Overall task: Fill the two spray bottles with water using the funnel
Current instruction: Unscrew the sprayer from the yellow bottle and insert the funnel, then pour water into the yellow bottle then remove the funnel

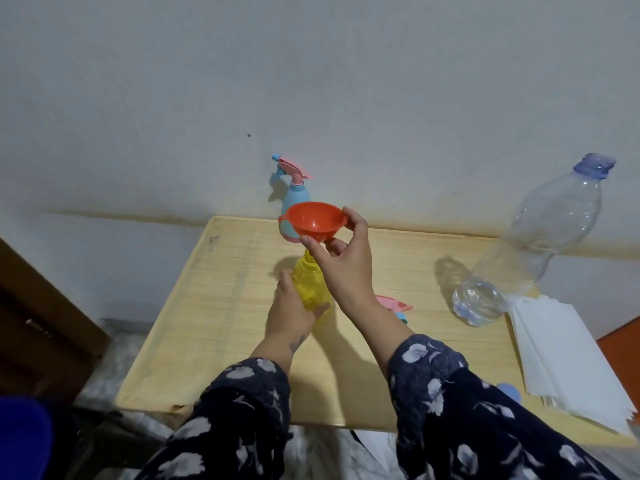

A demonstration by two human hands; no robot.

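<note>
Head view looks down on a light wooden table (pixel 221 306) that stands against a pale wall. Near the middle of the table stands a yellow spray bottle (pixel 310 284), upright and without its spray head, so the threaded neck is uncovered. The left hand (pixel 289 306) grips the body of this bottle from the left side, with the fingers curled round it. Directly above the neck, the right hand (pixel 341 263) holds a red funnel (pixel 313 221): thumb and fingers pinch it at its lower part and at the rim on the right side. I cannot tell if the funnel spout already touches the neck. Behind the yellow bottle, close to the wall, stands a blue spray bottle (pixel 294 199) with its pink and blue spray head on. Just to the right of the yellow bottle, partly hidden by the right forearm, a pink and blue spray head (pixel 398 306) lies on the table. Farther to the right stands a clear plastic water bottle (pixel 540 244), uncapped, with a little water at the bottom, and beside it lies a stack of white paper (pixel 568 358).
</note>
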